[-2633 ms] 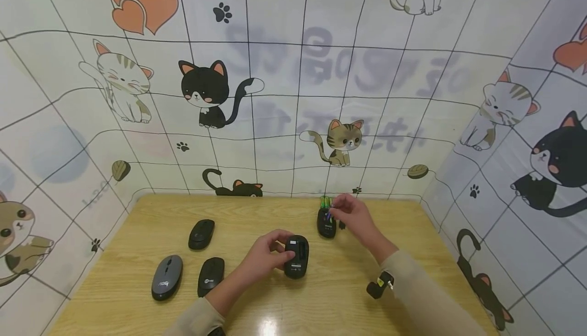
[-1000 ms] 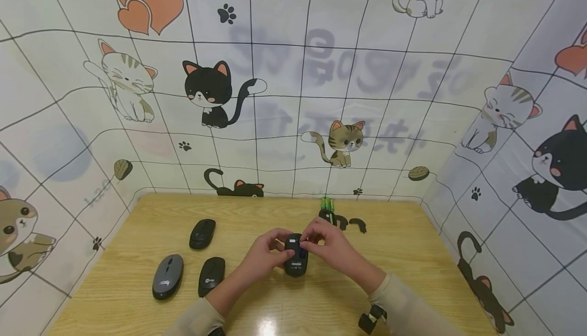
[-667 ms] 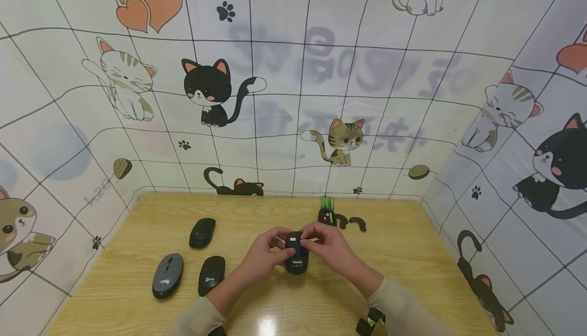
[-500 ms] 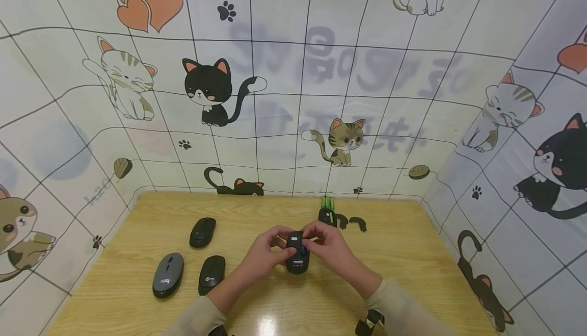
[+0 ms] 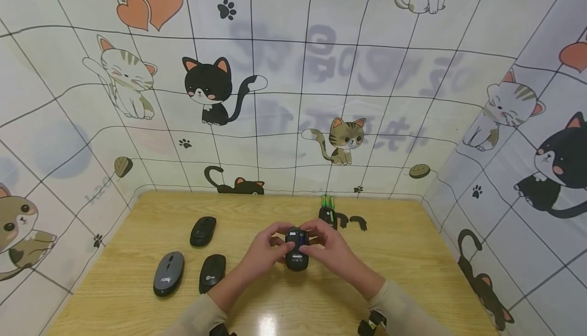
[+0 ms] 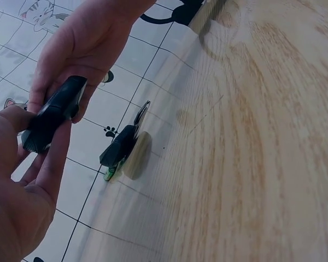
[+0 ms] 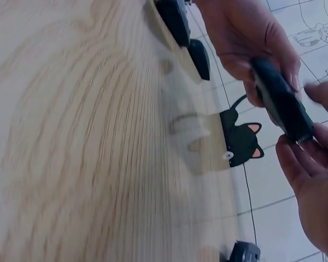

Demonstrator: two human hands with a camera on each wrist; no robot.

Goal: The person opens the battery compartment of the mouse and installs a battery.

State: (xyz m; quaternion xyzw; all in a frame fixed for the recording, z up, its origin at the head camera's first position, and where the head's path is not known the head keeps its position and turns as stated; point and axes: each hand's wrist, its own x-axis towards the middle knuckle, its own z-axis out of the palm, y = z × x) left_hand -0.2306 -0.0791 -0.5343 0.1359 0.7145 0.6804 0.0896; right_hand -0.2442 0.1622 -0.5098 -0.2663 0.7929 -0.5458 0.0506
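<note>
A black computer mouse (image 5: 297, 262) is held above the table with its underside up. In its open battery slot lies a dark blue battery (image 5: 302, 239). My left hand (image 5: 265, 250) grips the mouse's left side, thumb on the underside. My right hand (image 5: 331, 247) holds the right side, fingers at the far edge and thumb by the slot. The wrist views show the mouse (image 6: 52, 117) edge-on between both hands. Behind the right hand, another upturned black mouse (image 5: 327, 215) lies beside several green batteries (image 5: 327, 202), its near end partly covered.
Two curved black covers (image 5: 358, 222) lie at the back right. On the table's left are a black mouse (image 5: 203, 231), a grey mouse (image 5: 168, 274) and another black mouse (image 5: 212, 270). A cat-printed sheet (image 5: 284, 81) walls off the wooden table (image 5: 257, 206).
My right hand has come from the far mouse to the held one, bringing a battery. That battery now lies in the slot, and the right thumb has shifted down along it.
</note>
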